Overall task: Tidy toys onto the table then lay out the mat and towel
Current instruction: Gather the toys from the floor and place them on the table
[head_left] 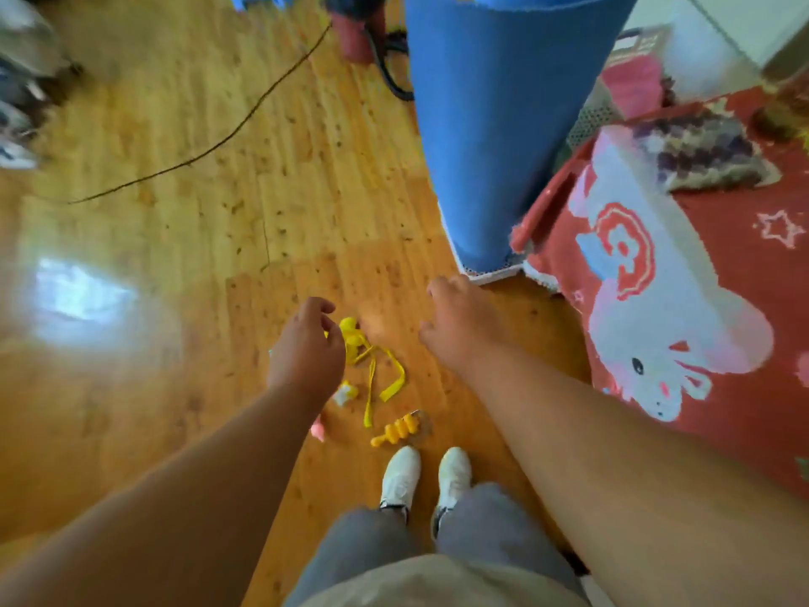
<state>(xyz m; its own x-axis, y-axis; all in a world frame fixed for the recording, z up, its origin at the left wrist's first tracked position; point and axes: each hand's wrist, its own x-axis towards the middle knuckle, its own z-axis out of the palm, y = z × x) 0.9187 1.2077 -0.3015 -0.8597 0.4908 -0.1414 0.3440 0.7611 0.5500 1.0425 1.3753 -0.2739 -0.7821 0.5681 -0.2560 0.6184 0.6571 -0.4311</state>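
Small toys lie on the wooden floor just ahead of my white shoes: a yellow toy with long ribbon-like straps (367,361), a yellow ridged toy (396,429), a small white and yellow piece (346,392) and a pink piece (318,428) partly hidden by my left forearm. My left hand (306,348) hangs above them, fingers loosely curled, holding nothing. My right hand (459,326) reaches forward with relaxed fingers, empty, near the bottom of a rolled blue mat (499,124) that stands upright. A red cartoon-print towel (700,278) covers a surface at the right.
A thin dark cable (210,146) runs across the floor at the upper left. A dark red appliance (359,32) with a black cord stands behind the blue roll. Blurred metal objects (22,81) are at the far left. A purple knitted item (705,151) rests on the towel.
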